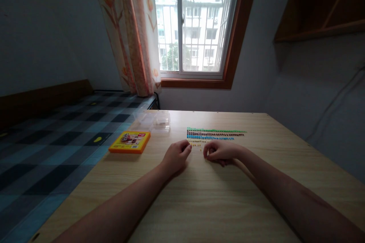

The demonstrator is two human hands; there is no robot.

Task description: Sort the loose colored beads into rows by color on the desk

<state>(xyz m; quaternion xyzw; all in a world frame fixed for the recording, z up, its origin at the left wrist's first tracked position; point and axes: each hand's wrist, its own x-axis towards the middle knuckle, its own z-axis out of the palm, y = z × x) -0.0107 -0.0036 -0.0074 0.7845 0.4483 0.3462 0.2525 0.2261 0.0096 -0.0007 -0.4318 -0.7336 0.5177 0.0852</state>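
Observation:
Small coloured pieces lie in rows on the table: a green row (216, 130) farthest off, then a brown row (215, 134) and a blue row (210, 137). Nearest to me, a few yellow pieces (195, 145) lie between my hands. My left hand (177, 155) rests on the table at the left end of the yellow pieces, fingers curled in and thumb against them. On the right, my right hand (221, 152) is bent down with thumb and forefinger pinched near the tabletop. Whatever either hand holds is too small or hidden to make out.
An orange-yellow box (130, 142) with a printed lid lies at the table's left edge. Behind it stand clear plastic cases (155, 121). A bed with a checked cover (94, 121) adjoins the left side of the wooden table (182, 205). A wall shelf (322, 30) hangs upper right.

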